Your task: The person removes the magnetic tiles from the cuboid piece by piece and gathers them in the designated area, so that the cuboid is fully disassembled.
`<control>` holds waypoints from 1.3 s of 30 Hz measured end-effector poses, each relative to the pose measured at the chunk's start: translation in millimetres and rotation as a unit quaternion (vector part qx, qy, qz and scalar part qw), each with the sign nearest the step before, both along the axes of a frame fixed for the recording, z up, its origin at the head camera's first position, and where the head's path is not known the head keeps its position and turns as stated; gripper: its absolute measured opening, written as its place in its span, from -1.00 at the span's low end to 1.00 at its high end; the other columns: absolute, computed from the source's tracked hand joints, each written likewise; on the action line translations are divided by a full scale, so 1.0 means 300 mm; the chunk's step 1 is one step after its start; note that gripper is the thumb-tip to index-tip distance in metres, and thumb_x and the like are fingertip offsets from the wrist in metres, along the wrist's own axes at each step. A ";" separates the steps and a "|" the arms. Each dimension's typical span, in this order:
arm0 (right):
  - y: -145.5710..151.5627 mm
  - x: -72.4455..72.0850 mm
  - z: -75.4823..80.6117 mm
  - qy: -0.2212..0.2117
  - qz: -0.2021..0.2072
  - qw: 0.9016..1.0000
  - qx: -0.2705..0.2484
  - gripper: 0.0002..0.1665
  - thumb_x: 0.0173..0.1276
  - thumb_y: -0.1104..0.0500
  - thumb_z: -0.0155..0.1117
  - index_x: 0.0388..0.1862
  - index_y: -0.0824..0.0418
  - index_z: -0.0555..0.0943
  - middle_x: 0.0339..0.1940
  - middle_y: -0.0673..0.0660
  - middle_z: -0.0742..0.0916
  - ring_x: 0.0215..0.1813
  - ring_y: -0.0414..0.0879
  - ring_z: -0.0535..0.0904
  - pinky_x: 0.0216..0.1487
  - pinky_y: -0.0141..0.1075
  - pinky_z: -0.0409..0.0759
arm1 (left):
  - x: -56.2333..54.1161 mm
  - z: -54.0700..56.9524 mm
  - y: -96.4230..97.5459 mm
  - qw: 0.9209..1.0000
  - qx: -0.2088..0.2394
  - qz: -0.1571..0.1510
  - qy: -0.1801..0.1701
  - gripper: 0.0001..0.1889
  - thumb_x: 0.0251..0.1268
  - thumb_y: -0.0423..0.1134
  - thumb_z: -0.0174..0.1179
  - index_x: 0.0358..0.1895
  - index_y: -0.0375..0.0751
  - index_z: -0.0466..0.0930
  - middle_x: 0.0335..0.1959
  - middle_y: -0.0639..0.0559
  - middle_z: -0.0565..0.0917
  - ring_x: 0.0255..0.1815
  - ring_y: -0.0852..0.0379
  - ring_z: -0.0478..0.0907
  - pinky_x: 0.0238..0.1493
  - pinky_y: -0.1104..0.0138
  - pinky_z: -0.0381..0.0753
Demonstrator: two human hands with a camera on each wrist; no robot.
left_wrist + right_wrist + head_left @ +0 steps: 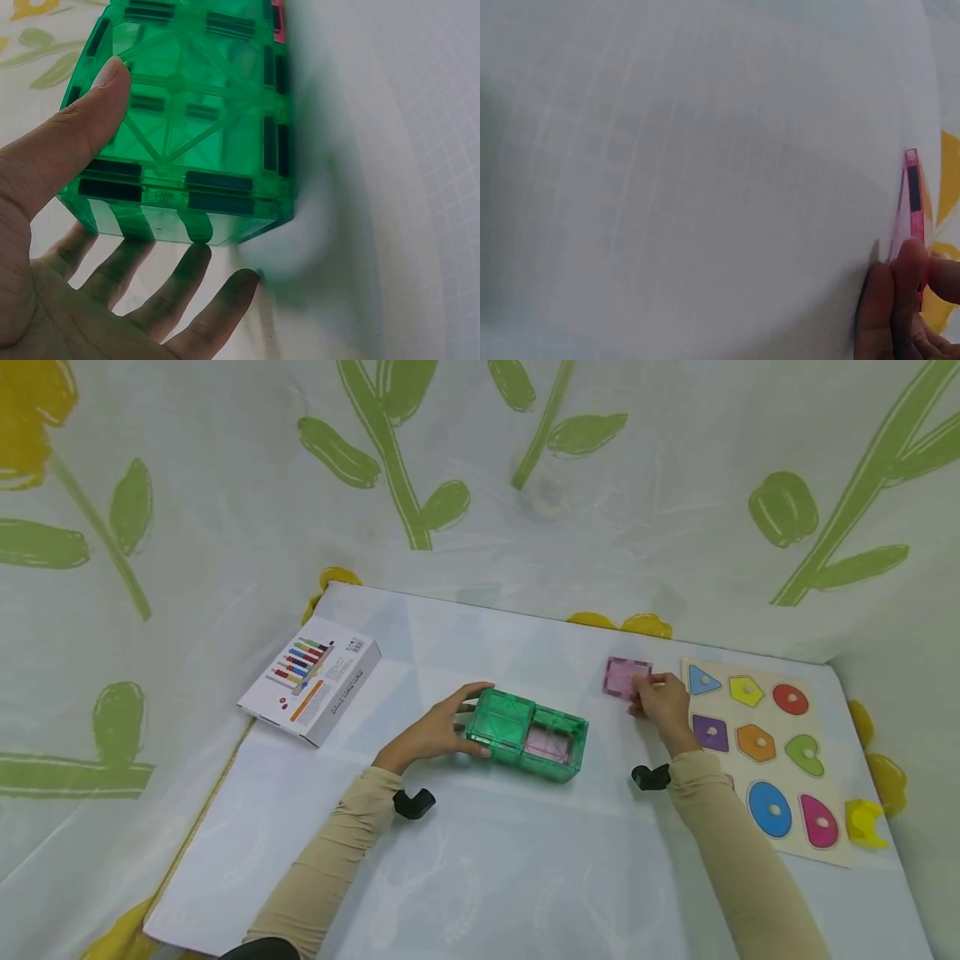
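Right grip [663,703]: pinches pink tile [621,677] at its edge, between green box [510,725] and shape puzzle [727,714]. Left grip [437,728]: spans green box's left end, thumb opposite fingers. Worktop [525,852] beneath; printed carton [309,681] farther left.

Box print [303,678] illegibly small, puzzle board [792,783] partly behind sleeve [738,852], pink tile [622,676] partly behind right hand [663,703]

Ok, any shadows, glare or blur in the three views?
Head: soft, even light, no strong glare; left wrist: soft, green-tinged shadow beside the green box; right wrist: dim and hazy, the tabletop washed out, a shadow beside the fingers.
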State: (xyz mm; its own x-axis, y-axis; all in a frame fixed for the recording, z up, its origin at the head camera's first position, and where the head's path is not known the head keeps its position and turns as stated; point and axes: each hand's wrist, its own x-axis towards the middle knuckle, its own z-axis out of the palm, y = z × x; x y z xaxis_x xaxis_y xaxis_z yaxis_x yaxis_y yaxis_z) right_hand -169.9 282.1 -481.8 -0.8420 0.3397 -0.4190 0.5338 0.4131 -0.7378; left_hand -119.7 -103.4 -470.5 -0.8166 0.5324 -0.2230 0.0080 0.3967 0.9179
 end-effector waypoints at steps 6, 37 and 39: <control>-0.008 0.009 0.015 0.006 0.041 0.992 0.116 -0.30 0.55 -0.18 0.02 0.27 0.41 0.42 -0.18 0.26 0.67 -0.44 -0.19 0.61 -0.41 -0.43 0.54 | 0.001 0.005 0.001 1.000 -0.001 -0.001 -0.001 0.13 -0.04 -0.27 0.60 0.58 0.27 0.05 0.61 -0.06 0.18 0.61 -0.24 0.15 0.49 -0.17 0.33; -0.230 0.093 0.163 0.173 0.279 0.914 0.236 -0.43 0.53 0.11 0.14 0.40 0.38 0.39 0.35 0.46 0.51 0.39 0.39 0.41 0.42 0.28 0.37 | 0.008 0.004 -0.007 1.000 0.004 -0.001 0.000 0.13 -0.03 -0.27 0.59 0.58 0.31 0.04 0.61 -0.06 0.18 0.61 -0.23 0.15 0.49 -0.16 0.34; -0.273 0.113 0.182 0.198 0.315 0.899 0.230 -0.42 0.50 0.13 0.19 0.40 0.37 0.40 0.38 0.43 0.52 0.42 0.37 0.41 0.44 0.25 0.36 | 0.008 0.002 -0.007 1.000 0.006 -0.002 0.001 0.14 -0.03 -0.27 0.59 0.58 0.31 0.03 0.61 -0.06 0.18 0.61 -0.23 0.16 0.50 -0.15 0.33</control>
